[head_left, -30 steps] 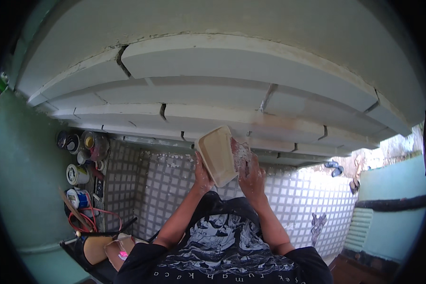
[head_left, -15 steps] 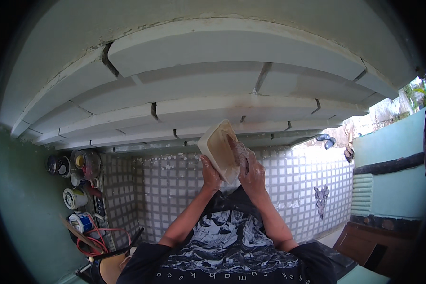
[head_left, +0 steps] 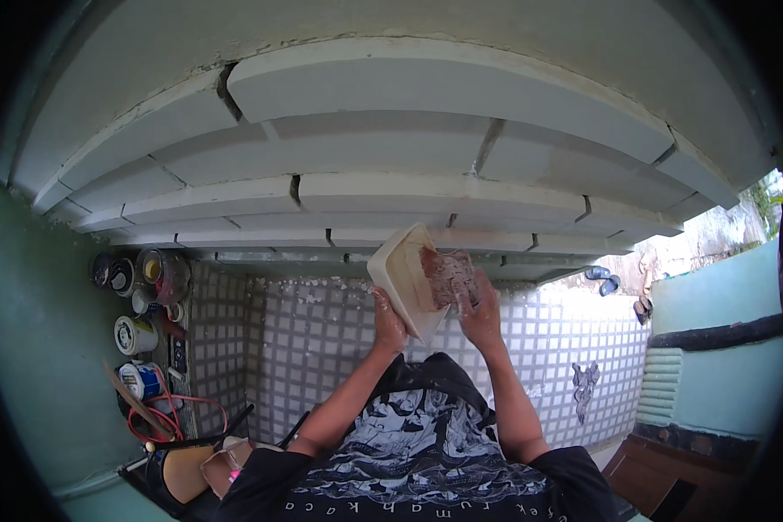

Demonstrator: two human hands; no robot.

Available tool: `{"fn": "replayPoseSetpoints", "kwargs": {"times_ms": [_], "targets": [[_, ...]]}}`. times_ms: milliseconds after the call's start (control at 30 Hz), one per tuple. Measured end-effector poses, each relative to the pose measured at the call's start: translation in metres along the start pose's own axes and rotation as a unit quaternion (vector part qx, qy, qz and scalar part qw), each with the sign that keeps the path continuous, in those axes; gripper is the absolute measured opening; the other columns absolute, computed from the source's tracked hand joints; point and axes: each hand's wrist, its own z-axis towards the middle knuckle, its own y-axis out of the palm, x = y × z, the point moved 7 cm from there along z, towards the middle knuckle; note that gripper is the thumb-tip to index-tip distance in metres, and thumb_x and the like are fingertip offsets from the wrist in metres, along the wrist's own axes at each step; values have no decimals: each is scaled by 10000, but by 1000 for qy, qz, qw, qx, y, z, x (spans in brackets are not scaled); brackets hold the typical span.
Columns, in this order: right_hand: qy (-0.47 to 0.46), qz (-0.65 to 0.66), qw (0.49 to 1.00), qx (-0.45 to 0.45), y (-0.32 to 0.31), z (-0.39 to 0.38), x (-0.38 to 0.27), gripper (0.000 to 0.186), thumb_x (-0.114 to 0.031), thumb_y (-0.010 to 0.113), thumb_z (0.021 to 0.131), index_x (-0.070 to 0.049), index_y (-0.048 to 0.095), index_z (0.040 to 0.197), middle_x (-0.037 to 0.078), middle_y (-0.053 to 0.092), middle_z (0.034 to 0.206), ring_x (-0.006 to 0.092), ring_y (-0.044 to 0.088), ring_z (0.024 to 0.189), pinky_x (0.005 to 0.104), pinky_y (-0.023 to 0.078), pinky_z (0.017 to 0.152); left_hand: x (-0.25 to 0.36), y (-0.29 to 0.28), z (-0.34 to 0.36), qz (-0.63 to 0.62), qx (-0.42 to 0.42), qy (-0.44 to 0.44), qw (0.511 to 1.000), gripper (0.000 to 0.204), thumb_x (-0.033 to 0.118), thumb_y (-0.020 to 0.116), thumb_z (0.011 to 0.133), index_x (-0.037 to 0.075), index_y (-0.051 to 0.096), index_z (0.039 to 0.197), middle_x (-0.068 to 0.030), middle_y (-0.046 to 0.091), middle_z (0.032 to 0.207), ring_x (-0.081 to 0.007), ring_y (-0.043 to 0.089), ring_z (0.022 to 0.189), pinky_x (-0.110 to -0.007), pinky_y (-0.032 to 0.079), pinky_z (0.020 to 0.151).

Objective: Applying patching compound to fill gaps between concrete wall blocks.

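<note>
In front of me, my left hand [head_left: 390, 322] grips the left side of a pale rectangular plastic tub [head_left: 390, 277], which is tilted and smeared inside with off-white paste. My right hand [head_left: 480, 315] is closed on a reddish-brown flat piece [head_left: 451, 280] coated with whitish residue. This piece overlaps the tub's right side, its broad face showing; whether it is a sponge, a cloth or a scraper, I cannot tell. Whitish smears mark my fingers.
Ahead rises a wall of white stepped panels [head_left: 461, 87] with dark gaps at the joints. Pale crumbs lie on the tiled floor [head_left: 313, 365] along its base. Buckets [head_left: 134, 335] and a red hose [head_left: 204, 399] are at left; a grey rag [head_left: 585, 389] and sandals [head_left: 610, 284] at right.
My right hand has shifted a little right, and the reddish-brown piece has turned so that its broad face shows. The tub stays in my left hand. The whole view has shifted slightly.
</note>
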Motion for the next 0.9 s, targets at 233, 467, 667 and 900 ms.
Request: {"fn": "replayPoseSetpoints", "kwargs": {"times_ms": [233,467,667,900], "targets": [[57,143,988,24,-23,-25,12,386,-63,571,860,80,460,1200,146,616,1045,219,622,895,317,492,804,-18,12,-18,-46,36,-51,997,743,614,240,916,72,194,1422,-93,324,1407,-211,363,1277,-372,296,1072],[255,566,784,-8,-40,-46,49,480,-160,586,880,-22,410,1305,78,580,1116,167,587,951,281,490,778,-39,-15,-32,-47,50,-61,996,762,701,243,860,189,235,1424,-67,365,1408,-291,417,1257,-472,369,1032],[249,688,682,21,-54,-46,62,535,-87,578,857,-25,368,1345,63,526,1236,153,520,1100,303,416,936,-33,-39,-77,-93,68,-78,990,744,687,235,873,187,242,1425,-47,359,1418,-273,408,1269,-474,367,1036],[209,720,660,-49,-42,-30,49,610,-56,615,820,-30,342,1365,68,490,1296,166,494,1167,313,385,1008,-62,4,-70,-112,49,-101,987,731,686,254,872,189,278,1409,-38,390,1396,-265,427,1253,-465,385,1022]]}}
